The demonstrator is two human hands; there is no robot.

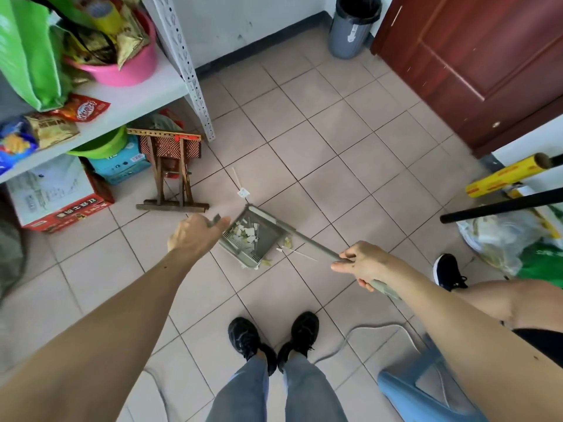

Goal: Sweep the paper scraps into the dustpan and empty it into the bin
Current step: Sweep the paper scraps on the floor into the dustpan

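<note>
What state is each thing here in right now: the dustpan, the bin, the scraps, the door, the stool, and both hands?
Dustpan: on the floor, holding paper scraps.
Scraps: a few left on the tiles.
Bin: upright, open, lined with a black bag.
Door: closed.
Stool: folded, lying on the floor.
Left hand: gripping a thin handle.
Right hand: gripping the long grey handle.

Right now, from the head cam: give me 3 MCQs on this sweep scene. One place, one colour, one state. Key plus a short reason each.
1. Where is the bin?
A. by the red-brown door
B. under the shelf
C. between the feet

2. What colour is the tub on the shelf?
A. blue
B. pink
C. black

3. What is in the dustpan?
A. nothing
B. water
C. paper scraps

Key: 1 A, it stands in the far corner left of the door. 2 B, its rim and wall are pink. 3 C, pale scraps lie inside it.
</note>
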